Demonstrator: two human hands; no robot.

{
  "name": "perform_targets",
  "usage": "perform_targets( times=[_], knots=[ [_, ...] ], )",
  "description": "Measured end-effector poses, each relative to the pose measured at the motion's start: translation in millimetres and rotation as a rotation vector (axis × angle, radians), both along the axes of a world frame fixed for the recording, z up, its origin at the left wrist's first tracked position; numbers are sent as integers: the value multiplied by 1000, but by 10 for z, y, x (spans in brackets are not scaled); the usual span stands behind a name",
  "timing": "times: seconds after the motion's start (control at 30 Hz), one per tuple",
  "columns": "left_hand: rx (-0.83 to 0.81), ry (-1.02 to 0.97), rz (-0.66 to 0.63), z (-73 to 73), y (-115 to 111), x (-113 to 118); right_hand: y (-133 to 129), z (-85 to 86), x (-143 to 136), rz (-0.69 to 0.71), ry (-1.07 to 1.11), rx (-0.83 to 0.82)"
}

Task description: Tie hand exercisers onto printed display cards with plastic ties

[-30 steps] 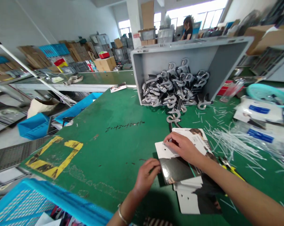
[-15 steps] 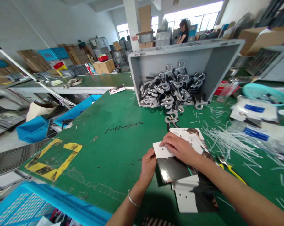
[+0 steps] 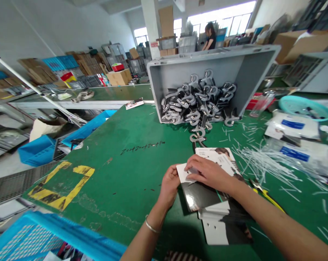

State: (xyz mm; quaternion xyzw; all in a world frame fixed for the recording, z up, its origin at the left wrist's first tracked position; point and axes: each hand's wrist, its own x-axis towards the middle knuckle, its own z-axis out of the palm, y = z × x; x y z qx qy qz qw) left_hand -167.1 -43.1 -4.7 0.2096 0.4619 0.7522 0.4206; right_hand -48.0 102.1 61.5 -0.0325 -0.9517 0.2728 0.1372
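Several printed cards with punched holes lie in a loose pile on the green table. My left hand (image 3: 169,183) grips the left edge of the top card (image 3: 200,197), thumb and fingers closed on it. Over that card's white end is my right hand (image 3: 209,173), its fingers bent close to the holes. Anything between those fingertips is too small to make out. Beneath and behind, another card (image 3: 217,152) shows partly, and more cards (image 3: 214,232) fan out toward me. A grey and black spring clamp (image 3: 197,137) rests just beyond the pile.
A grey crate (image 3: 196,62) on its side holds many clamps (image 3: 193,101). White plastic strips (image 3: 262,165) are scattered to the right, beside yellow-handled cutters (image 3: 270,199). Plastic bags (image 3: 294,127) and a turquoise basin (image 3: 289,103) sit farther right. A blue basket (image 3: 44,228) stands lower left.
My right hand's fingers have lifted and bent more, with the thumb shifted toward the card's left end. My left hand has moved slightly up along the card's edge.
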Motion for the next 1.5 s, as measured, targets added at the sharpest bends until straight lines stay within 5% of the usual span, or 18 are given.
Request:
perform_targets(
  times=[0.2, 0.37, 0.43, 0.57, 0.63, 0.73, 0.87, 1.13, 1.27, 1.4, 1.5],
  knots=[
    [85, -149, -70, 45, -82, 5, 39, 12, 45, 101, -30, -15],
    [-114, 54, -3, 78, -6, -174, 18, -43, 0, 51, 3, -65],
    [-184, 166, -40, 129, 62, -274, 41, -36, -14, 44, 41, -150],
    [-218, 139, -312, 204, 155, -343, 127, 53, 60, -99, 134, -441],
    [-211, 49, -274, 204, 143, -288, 142, 106, 145, -186, 157, -504],
    [-211, -18, -114, 195, 60, -148, 93, 130, 252, -120, 98, -282],
    [-221, -24, -70, 243, -59, -31, -2, 78, 272, -8, 10, 95],
    [-404, 220, -258, 277, -199, -122, 69, 117, 553, -162, 2, 170],
    [-366, 154, -238, 372, -268, 10, 331, -131, 1018, -361, 20, 178],
    [-327, 73, -260, 452, -283, 238, 952, -529, 1679, -663, -183, 243],
    [-418, 108, -372, 416, -272, 391, 1354, -579, 1880, -732, -236, 183]
  ],
)
